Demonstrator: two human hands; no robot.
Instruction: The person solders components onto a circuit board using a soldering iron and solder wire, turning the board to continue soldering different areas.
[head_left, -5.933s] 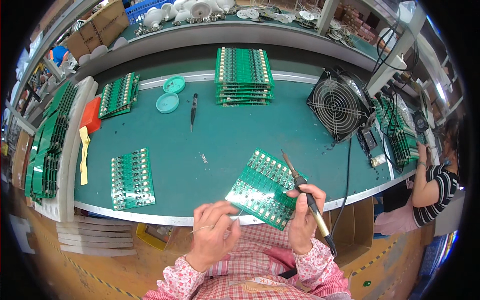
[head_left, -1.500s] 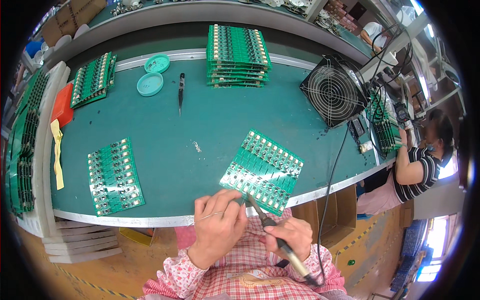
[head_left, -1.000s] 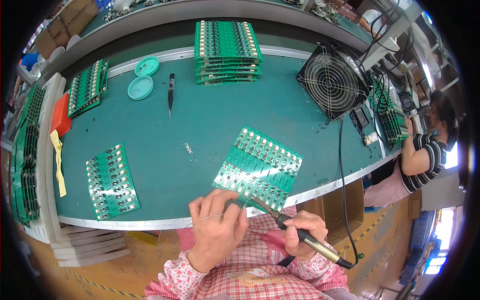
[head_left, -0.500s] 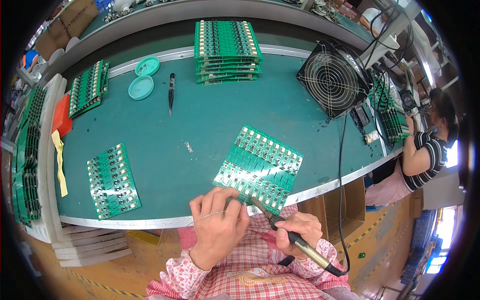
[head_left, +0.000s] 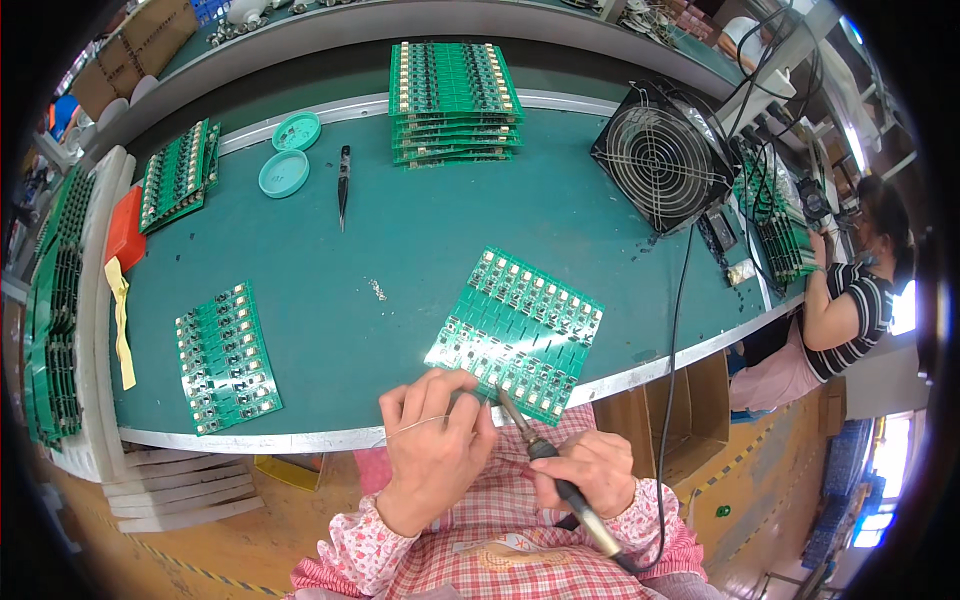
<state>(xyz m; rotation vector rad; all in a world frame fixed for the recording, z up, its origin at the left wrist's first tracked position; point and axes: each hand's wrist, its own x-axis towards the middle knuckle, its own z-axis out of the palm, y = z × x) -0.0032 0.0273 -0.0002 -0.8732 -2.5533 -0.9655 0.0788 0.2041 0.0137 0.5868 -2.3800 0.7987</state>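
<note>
A green circuit board panel [head_left: 520, 325] with rows of small components lies at the table's front edge, before me. My right hand [head_left: 597, 468] is wrapped round a soldering iron [head_left: 541, 447], whose tip meets the panel's near rows. In my left hand [head_left: 432, 445], closed over the panel's near-left edge, is a thin solder wire [head_left: 412, 426]. The wire loops across the back of the fingers; its working end beside the iron tip is too fine to make out clearly. To the left lies a narrower circuit board [head_left: 228, 358].
A stack of circuit boards [head_left: 455, 100] stands at the back. Tweezers [head_left: 344, 188] and a turquoise round dish [head_left: 284, 174] lie left of it. A black fan [head_left: 660, 155] stands at the right, the iron's cable [head_left: 676, 340] hanging nearby. Further right, a co-worker [head_left: 850, 305] handles boards.
The soldering iron's tip has shifted slightly left along the near rows, and its handle now stands steeper. My right hand has moved left and down with it. My left hand has barely moved.
</note>
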